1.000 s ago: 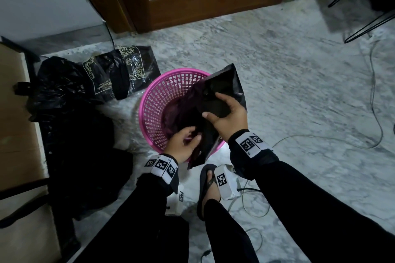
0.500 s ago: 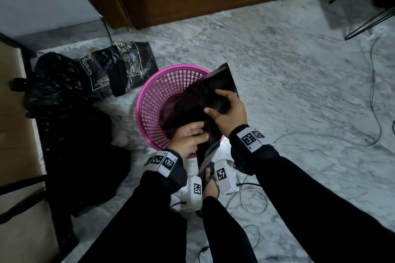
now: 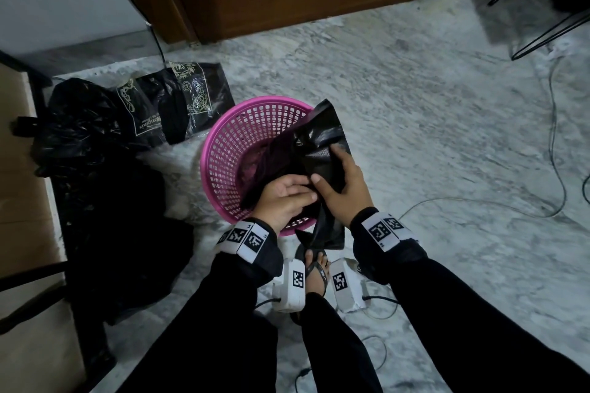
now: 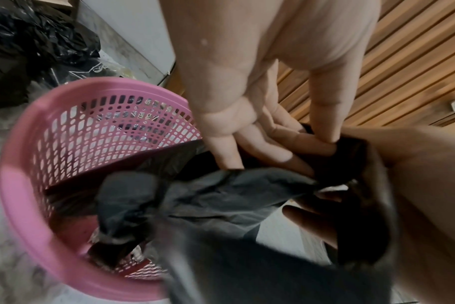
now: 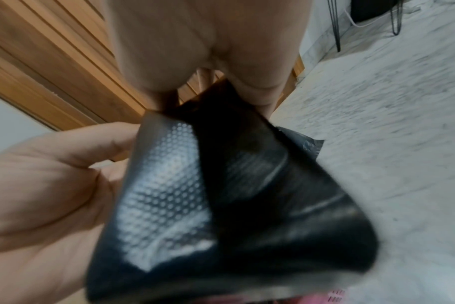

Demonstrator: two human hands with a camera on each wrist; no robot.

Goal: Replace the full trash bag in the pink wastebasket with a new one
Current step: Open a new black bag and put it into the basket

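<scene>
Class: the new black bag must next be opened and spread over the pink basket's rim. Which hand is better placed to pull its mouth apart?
Probably the left hand: its fingertips pinch the new bag edge, while the right hand grips it.

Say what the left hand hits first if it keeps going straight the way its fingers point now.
Nothing new: the left hand already pinches the black trash bag. Straight on, its fingers would push deeper into that plastic, likely toward the right hand gripping the same bag; depth is unclear. The pink wastebasket sits below.
</scene>
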